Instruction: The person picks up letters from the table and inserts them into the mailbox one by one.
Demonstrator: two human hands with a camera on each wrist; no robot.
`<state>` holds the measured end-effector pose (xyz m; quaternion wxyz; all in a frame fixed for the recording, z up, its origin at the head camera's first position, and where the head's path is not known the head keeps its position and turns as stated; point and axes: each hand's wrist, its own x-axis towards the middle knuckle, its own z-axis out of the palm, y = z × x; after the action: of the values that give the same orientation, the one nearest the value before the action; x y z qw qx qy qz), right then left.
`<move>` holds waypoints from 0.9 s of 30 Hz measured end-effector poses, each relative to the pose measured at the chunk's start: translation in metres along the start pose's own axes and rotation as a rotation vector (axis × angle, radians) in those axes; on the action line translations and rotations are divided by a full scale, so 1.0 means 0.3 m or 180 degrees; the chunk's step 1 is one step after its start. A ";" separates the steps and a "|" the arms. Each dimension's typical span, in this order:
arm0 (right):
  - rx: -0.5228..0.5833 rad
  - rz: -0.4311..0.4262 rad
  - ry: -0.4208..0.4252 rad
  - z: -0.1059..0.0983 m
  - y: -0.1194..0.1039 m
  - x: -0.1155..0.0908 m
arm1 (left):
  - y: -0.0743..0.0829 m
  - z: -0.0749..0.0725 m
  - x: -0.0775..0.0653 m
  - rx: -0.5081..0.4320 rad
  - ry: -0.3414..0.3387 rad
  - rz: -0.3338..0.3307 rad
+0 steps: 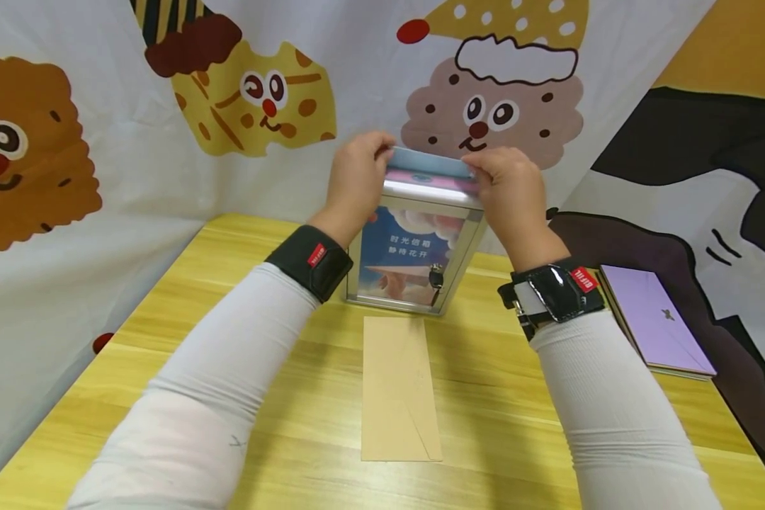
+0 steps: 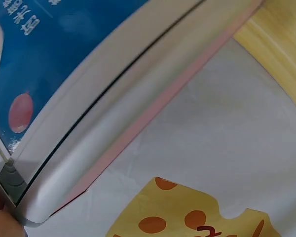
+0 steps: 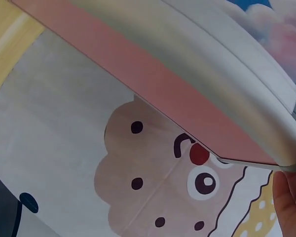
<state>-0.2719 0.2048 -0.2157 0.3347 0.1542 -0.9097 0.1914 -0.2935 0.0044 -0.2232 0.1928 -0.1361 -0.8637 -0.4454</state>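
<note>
Left hand point(image 1: 359, 176), right hand point(image 1: 513, 188) pinch ends of pale blue sheet point(image 1: 428, 161) atop box point(image 1: 408, 248) near far edge of table point(image 1: 510, 418); apparently feeding it in; next needs even downward push.

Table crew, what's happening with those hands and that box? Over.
Left hand and right hand pinching pale-blue piece at top of box. Box on table. Tan envelope flat in front, seemingly not in the way.
</note>
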 end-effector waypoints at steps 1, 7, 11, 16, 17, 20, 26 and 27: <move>-0.0010 0.0018 -0.0043 0.001 0.000 0.000 | -0.002 0.002 0.002 0.0086 0.0008 0.0054; -0.0058 0.0145 -0.0341 0.003 -0.001 -0.010 | -0.005 0.002 0.010 0.0661 -0.0118 0.0217; -0.0068 0.0134 -0.0363 0.004 0.000 -0.015 | 0.000 -0.002 0.013 0.0992 -0.0238 0.0278; -0.0139 0.0114 -0.0356 0.004 -0.006 -0.015 | 0.012 -0.007 0.017 0.1358 -0.0450 0.0311; -0.0158 0.0116 -0.0365 0.004 -0.007 -0.014 | 0.014 -0.008 0.018 0.1448 -0.0488 0.0321; -0.0225 0.0128 -0.0406 0.004 -0.010 -0.012 | 0.022 -0.012 0.022 0.1678 -0.0577 0.0365; -0.0286 0.0187 -0.0481 0.003 -0.014 -0.009 | 0.028 -0.018 0.021 0.1760 -0.0651 0.0343; -0.0286 0.0194 -0.0485 0.003 -0.014 -0.008 | 0.028 -0.019 0.021 0.1756 -0.0666 0.0334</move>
<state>-0.2689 0.2011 -0.2170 0.2652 0.1253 -0.9444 0.1483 -0.2945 0.0049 -0.2114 0.1552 -0.1682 -0.9590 -0.1669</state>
